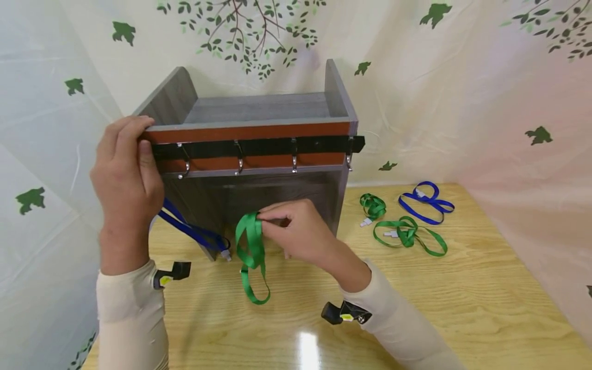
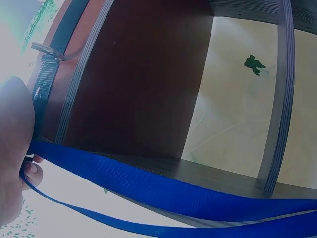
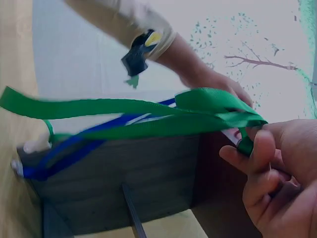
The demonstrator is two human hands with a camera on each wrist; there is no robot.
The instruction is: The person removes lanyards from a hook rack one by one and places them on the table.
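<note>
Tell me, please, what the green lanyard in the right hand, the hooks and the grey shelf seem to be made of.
Green lanyard: woven fabric, probably synthetic, satiny, with fine ribbing and soft folds.
Hooks: likely polished metal, from their silvery glints.
Grey shelf: wood or wood-look board (unclear which), fairly matt, with streaky grain.

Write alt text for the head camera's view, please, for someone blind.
A person's right hand pinches a looped green ribbon before a gray shelf with four visible hooks, while the left hand holds the shelf's upper left corner. A blue ribbon hangs below that hand; three more ribbons lie on the table.
</note>
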